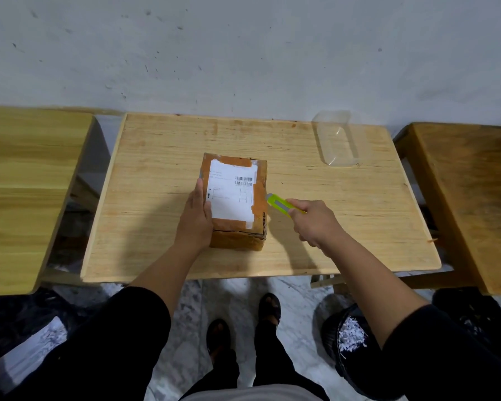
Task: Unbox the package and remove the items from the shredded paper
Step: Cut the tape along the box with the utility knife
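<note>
A brown taped cardboard package (pixel 237 235) with a white shipping label lies in the middle of the light wooden table (pixel 156 169), flaps sealed. My left hand (pixel 195 217) grips the package's left side, thumb on top. My right hand (pixel 311 222) holds a yellow-green utility knife (pixel 281 205), whose tip touches the package's right upper edge. No contents or shredded paper from the package are visible.
A clear plastic tray (pixel 337 138) lies at the table's back right. Wooden tables stand to the left (pixel 26 183) and right (pixel 469 192). On the floor, a black bin (pixel 344 337) with shredded paper sits at the right, beside my feet.
</note>
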`<state>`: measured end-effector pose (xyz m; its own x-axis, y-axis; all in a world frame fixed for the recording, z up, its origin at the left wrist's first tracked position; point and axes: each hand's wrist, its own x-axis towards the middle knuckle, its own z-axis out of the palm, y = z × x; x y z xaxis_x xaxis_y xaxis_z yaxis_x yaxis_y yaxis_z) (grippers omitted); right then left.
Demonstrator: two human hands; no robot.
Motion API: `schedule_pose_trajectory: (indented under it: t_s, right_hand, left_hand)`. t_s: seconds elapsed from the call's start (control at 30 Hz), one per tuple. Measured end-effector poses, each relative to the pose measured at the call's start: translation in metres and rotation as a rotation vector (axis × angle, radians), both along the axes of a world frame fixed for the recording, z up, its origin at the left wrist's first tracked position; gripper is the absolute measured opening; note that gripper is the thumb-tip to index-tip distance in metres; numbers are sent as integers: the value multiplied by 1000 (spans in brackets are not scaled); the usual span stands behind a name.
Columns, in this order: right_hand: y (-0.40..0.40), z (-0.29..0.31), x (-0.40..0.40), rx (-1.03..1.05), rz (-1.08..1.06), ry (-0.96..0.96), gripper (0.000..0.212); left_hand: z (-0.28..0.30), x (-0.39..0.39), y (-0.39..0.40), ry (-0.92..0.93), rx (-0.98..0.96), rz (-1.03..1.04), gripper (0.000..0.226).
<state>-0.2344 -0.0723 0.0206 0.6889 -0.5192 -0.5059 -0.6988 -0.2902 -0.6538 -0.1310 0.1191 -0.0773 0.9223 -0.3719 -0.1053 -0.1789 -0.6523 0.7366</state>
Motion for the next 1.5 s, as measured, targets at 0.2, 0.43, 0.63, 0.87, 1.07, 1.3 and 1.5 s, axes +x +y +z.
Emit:
schedule_pose_trajectory:
  t_s: [0.2,0.43,0.63,0.87,1.07,1.3,1.5]
  right_hand:
    - [9,4,-6,-80,94,43,37]
    - [12,14,-13,-64,115,100,37]
    - [15,17,-27,9,140,134,34]
    - [-6,11,-20,193,-216,-69,31]
    - [25,-42,8,352,-325,-213,33]
    - [27,-64,12,450,-313,-302,38]
    - [25,-60,4,574,-218,-316,48]
  left_hand:
    - [1,-2,0,-14,-9,11,52]
    - [0,-2,-2,1,-10,29,52]
    - [0,-1,1,2,-13,10,52]
    - [1,1,3,3,-33,-31,52]
    - [1,0,5,-2,-25,-36,52]
    - [-1,1,4,12,-27,-27,53]
    - [1,1,4,17,-49,-27,53]
